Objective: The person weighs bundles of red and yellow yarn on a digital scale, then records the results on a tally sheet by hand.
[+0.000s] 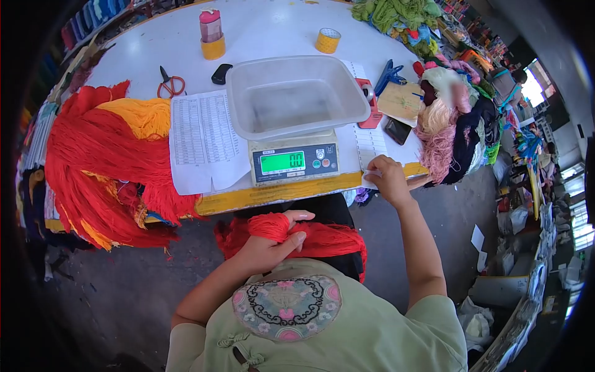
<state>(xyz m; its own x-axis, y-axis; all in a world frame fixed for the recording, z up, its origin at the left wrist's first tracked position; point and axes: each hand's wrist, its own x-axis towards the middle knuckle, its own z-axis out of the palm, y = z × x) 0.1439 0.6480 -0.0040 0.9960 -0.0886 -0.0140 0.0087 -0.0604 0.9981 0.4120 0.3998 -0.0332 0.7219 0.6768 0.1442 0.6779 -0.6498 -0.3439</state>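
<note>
Red yarn (328, 240) lies across my lap, with a strand bundle looped over the fingers of my left hand (279, 248). The thumb of that hand presses on the yarn. At the table's front edge, my right hand (389, 178) pinches a small white paper slip (370, 178), partly hidden by the fingers. Just behind it lies a narrow printed sheet (370, 144). A digital scale (294, 162) reading 0.0 stands left of my right hand, and a translucent plastic tub (297, 96) rests on top of it.
Red and orange yarn hanks (105, 146) spill over the left edge of the table. A printed list (204, 139), scissors (170, 84), a pink bottle (211, 28), a tape roll (328, 41), a red tape dispenser (370, 108), a phone (397, 131) and mixed yarns (452, 118) lie around the scale.
</note>
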